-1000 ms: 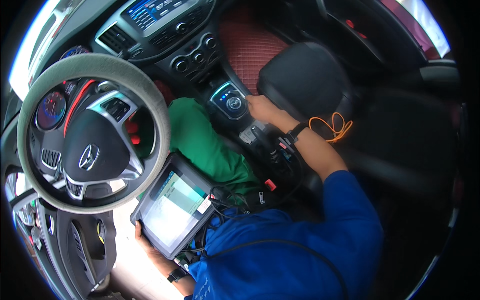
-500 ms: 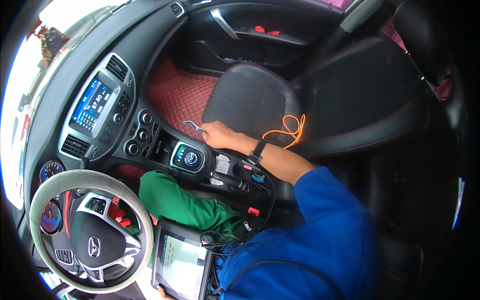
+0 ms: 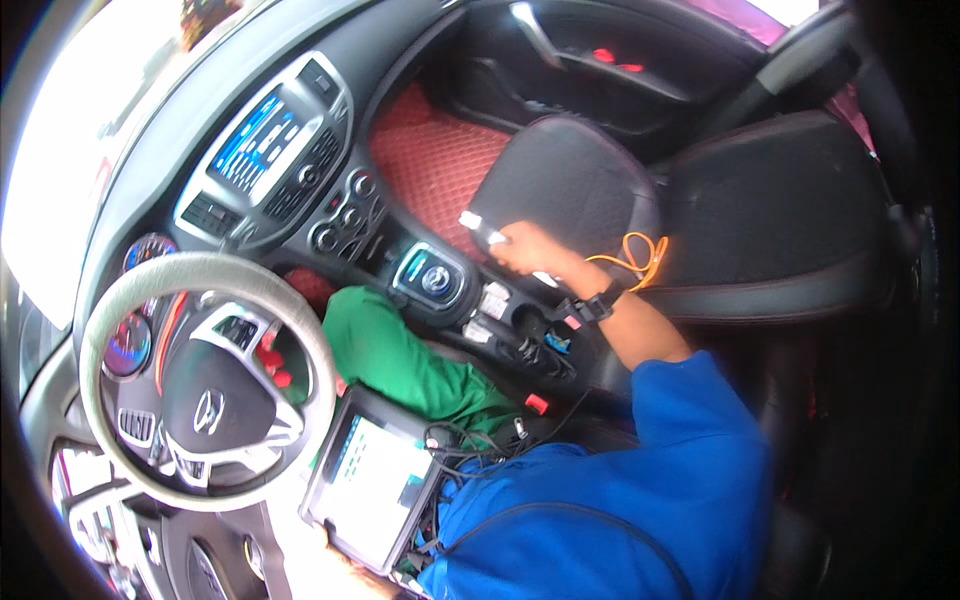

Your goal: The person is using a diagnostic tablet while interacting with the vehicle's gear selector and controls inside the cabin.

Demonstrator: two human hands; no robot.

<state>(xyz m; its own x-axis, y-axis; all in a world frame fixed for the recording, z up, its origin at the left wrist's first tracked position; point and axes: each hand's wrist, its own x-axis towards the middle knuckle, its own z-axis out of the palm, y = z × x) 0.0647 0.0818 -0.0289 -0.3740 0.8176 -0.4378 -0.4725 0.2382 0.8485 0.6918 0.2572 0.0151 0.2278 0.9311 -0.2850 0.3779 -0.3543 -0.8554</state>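
My right hand (image 3: 527, 247) is closed around a small silver-white object (image 3: 471, 220) at the near edge of the passenger seat (image 3: 570, 180). The pale end sticks out past my fingers; its kind is too blurred to tell. A loose orange cable (image 3: 648, 262) lies coiled on the seat behind my wrist; whether it joins the held object is hidden. At the bottom, my left hand (image 3: 335, 560) grips the lower left edge of a black-framed tablet (image 3: 370, 485) lying by my lap. Its screen is lit, and black cables (image 3: 475, 450) run by its right side.
The steering wheel (image 3: 205, 380) stands at the left. The round gear knob (image 3: 437, 281) sits on the centre console, ahead of a cup holder (image 3: 535, 322) with small items. A lit dashboard screen (image 3: 262, 145) is beyond, and a red quilted floor mat (image 3: 430, 150) lies in the passenger footwell.
My view has turned, shifting the cabin rightward. My right hand has drawn back from the gear knob toward the seat, still holding the small object. More of my left hand shows. The dashboard display differs.
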